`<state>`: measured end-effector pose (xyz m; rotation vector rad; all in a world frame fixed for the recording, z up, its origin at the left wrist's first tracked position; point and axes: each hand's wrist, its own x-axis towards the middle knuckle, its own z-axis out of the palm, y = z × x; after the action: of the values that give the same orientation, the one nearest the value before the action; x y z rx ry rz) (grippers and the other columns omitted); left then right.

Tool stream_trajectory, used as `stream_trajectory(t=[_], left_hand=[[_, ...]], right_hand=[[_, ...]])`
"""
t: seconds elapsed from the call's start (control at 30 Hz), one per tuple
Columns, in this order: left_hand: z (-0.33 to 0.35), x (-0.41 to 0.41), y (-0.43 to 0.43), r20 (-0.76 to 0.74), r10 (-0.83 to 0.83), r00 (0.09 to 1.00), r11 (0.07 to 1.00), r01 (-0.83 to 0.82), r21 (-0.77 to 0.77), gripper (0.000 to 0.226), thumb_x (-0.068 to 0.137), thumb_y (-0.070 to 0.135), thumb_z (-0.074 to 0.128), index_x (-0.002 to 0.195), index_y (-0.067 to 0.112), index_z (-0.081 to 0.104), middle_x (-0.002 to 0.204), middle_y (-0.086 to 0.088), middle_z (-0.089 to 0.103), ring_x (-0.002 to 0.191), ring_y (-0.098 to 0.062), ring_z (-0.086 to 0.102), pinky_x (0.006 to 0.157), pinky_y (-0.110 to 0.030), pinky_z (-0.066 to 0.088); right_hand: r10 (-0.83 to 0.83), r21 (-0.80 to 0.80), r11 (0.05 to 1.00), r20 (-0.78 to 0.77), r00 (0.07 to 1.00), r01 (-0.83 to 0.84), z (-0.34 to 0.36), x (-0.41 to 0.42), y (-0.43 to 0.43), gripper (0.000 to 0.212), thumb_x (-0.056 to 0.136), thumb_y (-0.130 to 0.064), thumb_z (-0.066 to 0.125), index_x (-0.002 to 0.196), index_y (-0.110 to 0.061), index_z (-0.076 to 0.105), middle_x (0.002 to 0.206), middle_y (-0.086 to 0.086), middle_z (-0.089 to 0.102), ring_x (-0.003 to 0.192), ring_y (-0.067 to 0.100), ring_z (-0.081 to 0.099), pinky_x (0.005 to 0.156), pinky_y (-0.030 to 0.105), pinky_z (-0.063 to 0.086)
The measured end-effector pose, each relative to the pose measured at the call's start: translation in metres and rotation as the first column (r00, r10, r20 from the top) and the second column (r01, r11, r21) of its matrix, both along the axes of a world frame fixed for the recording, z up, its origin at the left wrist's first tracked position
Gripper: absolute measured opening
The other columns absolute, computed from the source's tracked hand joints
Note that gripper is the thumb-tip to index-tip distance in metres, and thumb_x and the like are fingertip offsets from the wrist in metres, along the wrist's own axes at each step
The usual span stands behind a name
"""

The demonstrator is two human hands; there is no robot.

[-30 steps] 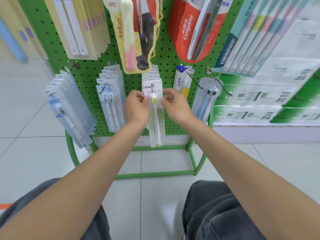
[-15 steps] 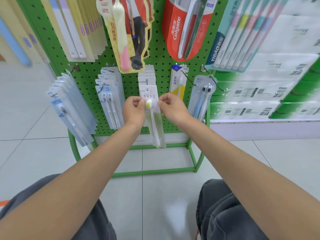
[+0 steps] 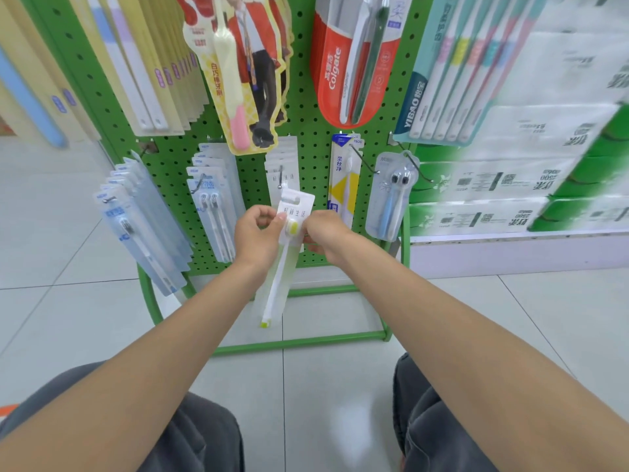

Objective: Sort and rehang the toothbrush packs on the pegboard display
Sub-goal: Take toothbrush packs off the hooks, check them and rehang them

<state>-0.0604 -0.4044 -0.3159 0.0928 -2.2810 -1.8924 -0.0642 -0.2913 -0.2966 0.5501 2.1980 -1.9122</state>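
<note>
Left hand [image 3: 260, 233] and right hand [image 3: 325, 233] both curled, pinching yellow-headed toothbrush pack [image 3: 288, 240] by its upper edges — flat clear plastic, white card header, tilted, just off peg [image 3: 281, 180] before green perforated pegboard [image 3: 313, 148].

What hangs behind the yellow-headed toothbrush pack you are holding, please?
Matching white packs on a peg against the green pegboard; the held pack covers their lower halves.

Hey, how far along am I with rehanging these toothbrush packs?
Done: several stacks hang on the pegboard, including the matching stack. In hand: the left hand and right hand pinch one yellow-bristled pack, tilted, just below the hook. Left: slip its slot onto that hook. Whether other packs need sorting, I cannot tell.
</note>
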Motion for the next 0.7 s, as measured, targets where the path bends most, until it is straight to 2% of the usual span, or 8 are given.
stream_trajectory(t=[0.1,0.17,0.3,0.4,0.5,0.63,0.7], left_hand=[[-0.007,-0.007,-0.002,0.158,-0.036,0.987,0.998,0.027,0.059,0.01,0.096,0.023,0.063,0.094,0.014,0.063,0.098,-0.009,0.068,0.091,-0.025,0.062,0.082,-0.034,0.052],[-0.008,-0.011,0.002,0.234,-0.077,0.969,0.992,0.052,0.112,0.01,0.094,0.026,0.064,0.09,0.017,0.062,0.107,-0.014,0.069,0.097,-0.03,0.064,0.091,-0.043,0.051],[-0.009,-0.014,0.019,0.277,-0.154,0.948,0.986,0.13,0.101,0.009,0.093,0.026,0.066,0.088,0.019,0.062,0.106,-0.01,0.068,0.105,-0.032,0.065,0.097,-0.048,0.052],[-0.011,-0.008,0.029,0.361,-0.299,0.883,0.952,0.302,0.048,0.005,0.094,0.016,0.064,0.098,0.017,0.063,0.114,-0.012,0.068,0.11,-0.031,0.064,0.097,-0.049,0.052],[-0.015,0.0,0.035,0.424,-0.392,0.816,0.902,0.431,0.005,0.019,0.095,0.007,0.059,0.112,0.01,0.065,0.114,-0.015,0.069,0.107,-0.032,0.066,0.094,-0.048,0.055],[-0.015,0.016,0.04,0.365,-0.368,0.855,0.924,0.379,0.042,0.015,0.095,0.008,0.06,0.107,0.012,0.067,0.11,-0.013,0.071,0.107,-0.031,0.066,0.095,-0.049,0.053],[-0.015,0.025,0.037,0.356,-0.367,0.859,0.928,0.362,0.083,0.019,0.095,0.008,0.06,0.113,0.01,0.066,0.108,-0.009,0.073,0.103,-0.028,0.069,0.093,-0.046,0.055]], right_hand=[[-0.055,-0.163,0.985,0.006,0.998,0.055,-0.005,-0.003,0.001,0.01,0.093,-0.013,0.049,0.089,-0.013,0.058,0.101,0.011,0.066,0.089,0.026,0.059,0.085,0.036,0.05],[-0.099,-0.289,0.953,0.003,0.995,0.095,-0.009,-0.006,0.006,0.016,0.097,-0.027,0.051,0.097,-0.015,0.061,0.101,0.009,0.07,0.092,0.025,0.065,0.095,0.041,0.052],[-0.247,-0.31,0.921,-0.004,0.969,0.234,-0.024,-0.009,0.018,0.033,0.099,-0.035,0.054,0.122,-0.013,0.059,0.125,0.01,0.064,0.114,0.029,0.062,0.104,0.047,0.047],[-0.34,-0.364,0.876,0.001,0.94,0.317,-0.026,-0.001,0.035,0.034,0.1,-0.032,0.052,0.125,-0.009,0.059,0.119,0.01,0.067,0.102,0.027,0.066,0.098,0.046,0.051],[-0.354,-0.43,0.844,0.005,0.935,0.322,-0.024,0.009,0.053,0.032,0.102,-0.028,0.049,0.122,-0.005,0.058,0.115,0.012,0.067,0.087,0.024,0.065,0.079,0.036,0.055],[-0.162,-0.378,0.915,-0.021,0.987,0.142,-0.018,0.034,0.061,0.031,0.099,-0.03,0.057,0.118,-0.006,0.062,0.114,0.01,0.07,0.093,0.02,0.069,0.071,0.026,0.055],[-0.06,-0.309,0.95,-0.062,0.996,0.038,-0.016,0.044,0.063,0.034,0.096,-0.033,0.06,0.119,-0.007,0.064,0.11,0.006,0.073,0.097,0.018,0.071,0.074,0.024,0.056]])
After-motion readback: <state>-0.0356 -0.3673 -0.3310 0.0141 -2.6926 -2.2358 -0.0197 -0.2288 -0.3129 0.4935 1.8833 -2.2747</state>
